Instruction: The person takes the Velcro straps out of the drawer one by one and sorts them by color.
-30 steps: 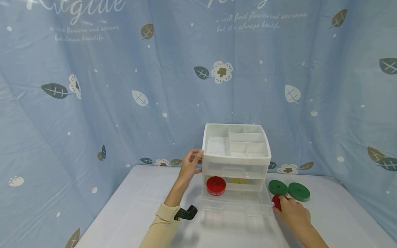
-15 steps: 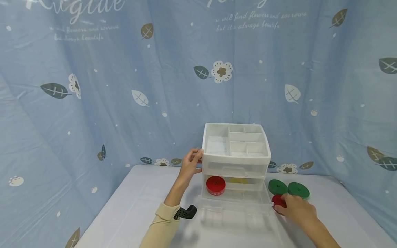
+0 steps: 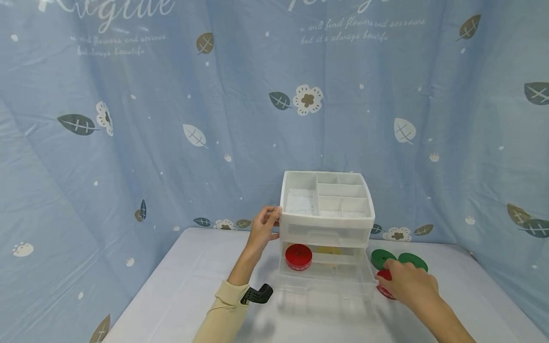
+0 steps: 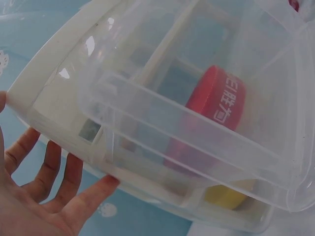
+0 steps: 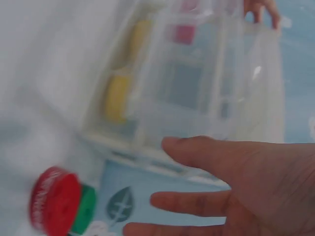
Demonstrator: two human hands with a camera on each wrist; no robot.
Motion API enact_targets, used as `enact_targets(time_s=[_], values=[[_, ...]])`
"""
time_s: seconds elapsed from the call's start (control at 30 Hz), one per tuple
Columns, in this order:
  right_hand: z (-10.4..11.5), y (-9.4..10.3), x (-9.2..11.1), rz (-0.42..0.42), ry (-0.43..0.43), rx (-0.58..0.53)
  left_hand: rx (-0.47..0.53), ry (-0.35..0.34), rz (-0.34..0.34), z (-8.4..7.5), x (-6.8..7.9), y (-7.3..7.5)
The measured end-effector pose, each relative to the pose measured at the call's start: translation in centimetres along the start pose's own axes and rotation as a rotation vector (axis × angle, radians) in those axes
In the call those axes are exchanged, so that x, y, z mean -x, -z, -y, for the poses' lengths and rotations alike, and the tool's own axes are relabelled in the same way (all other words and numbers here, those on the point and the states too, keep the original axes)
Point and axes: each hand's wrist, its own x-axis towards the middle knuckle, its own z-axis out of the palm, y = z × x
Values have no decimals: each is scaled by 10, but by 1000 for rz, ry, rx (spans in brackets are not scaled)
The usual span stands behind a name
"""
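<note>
A white drawer unit (image 3: 327, 217) stands on the table, its clear lower drawer (image 3: 326, 288) pulled out. One red roll (image 3: 298, 256) with white print lies in that drawer, at the left. My left hand (image 3: 259, 228) touches the unit's upper left corner and side, fingers spread along it in the left wrist view. Beside the drawer's right side, on the table, sits a second red roll (image 5: 60, 202). Over it is my right hand (image 3: 413, 287); in the right wrist view its fingers are straight and apart from the roll.
Two green rolls (image 3: 381, 258) (image 3: 413, 259) lie behind the second red roll. Yellow round things (image 5: 116, 99) show inside the unit, behind clear plastic. Compartments (image 3: 343, 190) divide the unit's top tray. A patterned blue curtain (image 3: 240, 119) hangs behind the table (image 3: 206, 276).
The fingers of my right hand have come away from the second red roll, and the hand has shifted slightly right. My left hand has stayed at the unit's corner.
</note>
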Motion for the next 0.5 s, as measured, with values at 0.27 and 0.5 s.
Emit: enact_targets(time_s=[0.27, 0.5], values=[[21, 23, 20, -56, 29, 13, 12, 2, 1, 1, 0, 0], [44, 31, 36, -156, 74, 17, 2, 7, -2, 1, -1, 0]])
